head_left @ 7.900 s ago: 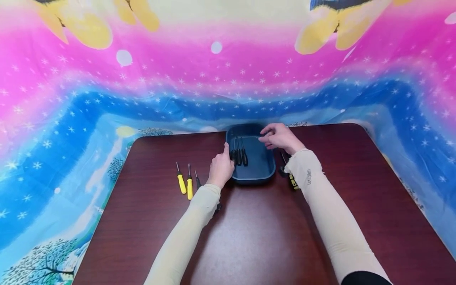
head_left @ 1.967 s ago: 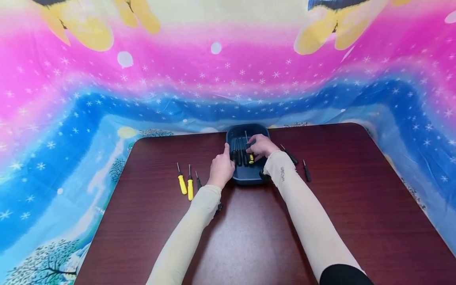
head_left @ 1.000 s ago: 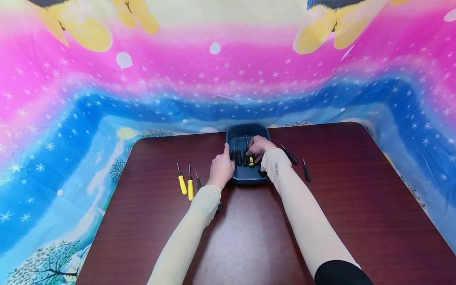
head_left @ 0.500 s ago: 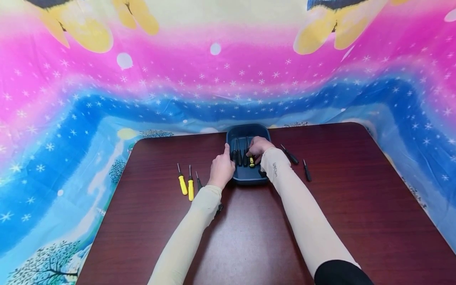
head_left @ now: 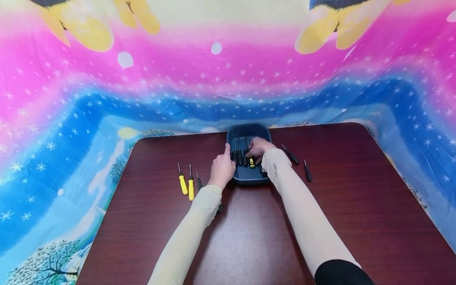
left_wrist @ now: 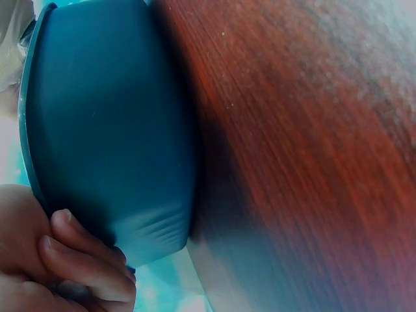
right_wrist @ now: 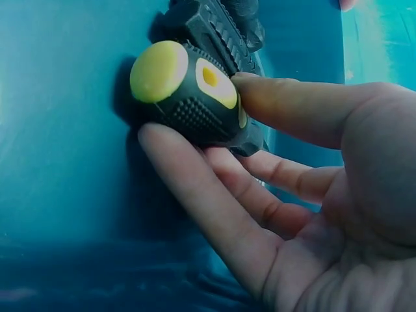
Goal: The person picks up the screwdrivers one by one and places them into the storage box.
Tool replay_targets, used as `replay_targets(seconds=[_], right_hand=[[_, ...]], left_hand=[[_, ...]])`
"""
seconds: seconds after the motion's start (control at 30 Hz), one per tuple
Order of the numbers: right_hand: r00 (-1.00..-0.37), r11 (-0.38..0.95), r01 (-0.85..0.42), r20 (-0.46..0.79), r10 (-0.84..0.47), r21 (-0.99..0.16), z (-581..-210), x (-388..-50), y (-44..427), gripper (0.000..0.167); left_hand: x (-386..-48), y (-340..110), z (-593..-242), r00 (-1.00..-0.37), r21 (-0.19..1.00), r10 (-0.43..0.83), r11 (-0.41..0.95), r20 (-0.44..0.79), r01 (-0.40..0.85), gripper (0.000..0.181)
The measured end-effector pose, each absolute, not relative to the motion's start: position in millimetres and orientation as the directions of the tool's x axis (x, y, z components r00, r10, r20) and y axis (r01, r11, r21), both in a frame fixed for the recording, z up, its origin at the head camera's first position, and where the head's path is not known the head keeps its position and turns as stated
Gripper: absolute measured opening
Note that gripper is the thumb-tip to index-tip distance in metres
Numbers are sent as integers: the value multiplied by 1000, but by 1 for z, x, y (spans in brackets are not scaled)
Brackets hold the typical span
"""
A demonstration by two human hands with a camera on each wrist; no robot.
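A dark blue rectangular tray [head_left: 249, 180] stands at the far middle of the table. My left hand [head_left: 221, 168] holds its left side; in the left wrist view its curled fingers [left_wrist: 84, 266] lie against the tray's outer wall. Inside the tray, my right hand [head_left: 259, 147] pinches a black-and-yellow screwdriver [right_wrist: 208, 94] by the handle, thumb on one side and fingers on the other. The shaft points away toward the tray's far end. Several black-handled screwdrivers [head_left: 240, 158] lie side by side just left of it, the leftmost partly behind my left hand.
On the table [head_left: 142, 221] left of the tray lie two screwdrivers with yellow handles [head_left: 183, 185] and a dark one [head_left: 198, 180], partly covered by my left sleeve. To the right lie two black screwdrivers [head_left: 292, 156]. A patterned cloth [head_left: 228, 79] hangs behind the table.
The black-and-yellow screwdriver lay on the table right of the tray; my right hand has brought it into the tray beside the black ones. Over the last second it barely moves. My left hand stays put.
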State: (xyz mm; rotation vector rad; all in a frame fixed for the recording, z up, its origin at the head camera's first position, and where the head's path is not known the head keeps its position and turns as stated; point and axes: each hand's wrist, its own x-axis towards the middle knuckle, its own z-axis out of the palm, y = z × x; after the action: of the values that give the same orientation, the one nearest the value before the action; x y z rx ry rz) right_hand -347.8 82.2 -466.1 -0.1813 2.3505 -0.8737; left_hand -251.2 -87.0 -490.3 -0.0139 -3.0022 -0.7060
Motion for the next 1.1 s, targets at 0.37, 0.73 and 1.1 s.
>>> replay_targets(seconds=[0.37,0.73,1.1], right_hand=[[-772,761,117,-540,-335,-638,-467,-347,81,58],[-784,730,158,-534,-317,-665,-468,-345,82,64],[-782,727,164,-538,-316,-667,-467,-346,82,66]], left_hand=[[-252,-88,-493,-998,441,1,897,61,28,69],[-251,-88,-492,-999,440,7,897,49,28,69],[-251,-88,-490,-998,438,5,899,55,29,69]])
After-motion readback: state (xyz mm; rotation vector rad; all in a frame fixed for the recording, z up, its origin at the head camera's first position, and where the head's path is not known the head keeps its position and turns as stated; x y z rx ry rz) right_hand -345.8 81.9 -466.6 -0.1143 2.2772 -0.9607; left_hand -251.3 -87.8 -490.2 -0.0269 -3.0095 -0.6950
